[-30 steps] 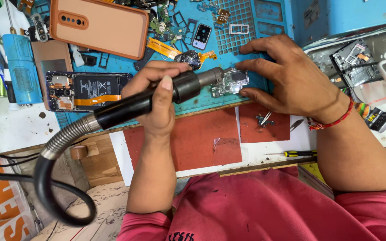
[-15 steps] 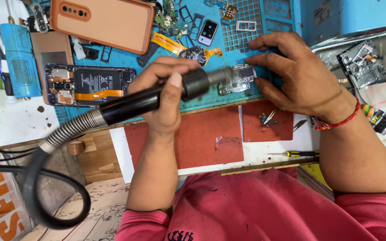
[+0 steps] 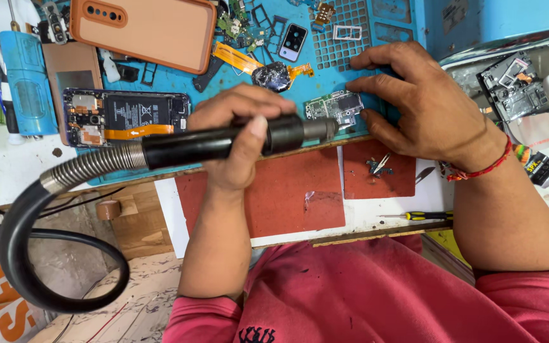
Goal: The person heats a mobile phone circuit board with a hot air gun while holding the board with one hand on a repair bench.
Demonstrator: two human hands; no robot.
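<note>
While a small green circuit board (image 3: 337, 106) lay flat on the blue work mat (image 3: 408, 25), near the mat's front edge, the metal nozzle of a black hot-air handpiece (image 3: 223, 143) pointed at the board's 7 o'clock corner, just beside it. The left hand (image 3: 239, 136) wrapped the handpiece barrel, fingers curled over the top and thumb pressed along the near side, the forearm running straight up from the pink sleeve (image 3: 204, 321). A ribbed metal hose (image 3: 90, 166) left the handle toward 9 o'clock and looped down as black tubing. The right hand (image 3: 424, 105) came in from 3 o'clock, wrist bent, a red thread bracelet (image 3: 484, 168) around it; its fingers were spread, the fingertips pressing on the mat and steadying the board's right edge. At 10 o'clock of the board lay an opened phone (image 3: 125, 117) showing its battery, and beyond it an orange phone case (image 3: 144, 32). At 6 o'clock, on a red pad (image 3: 274, 197), rested tweezers (image 3: 379, 165).
</note>
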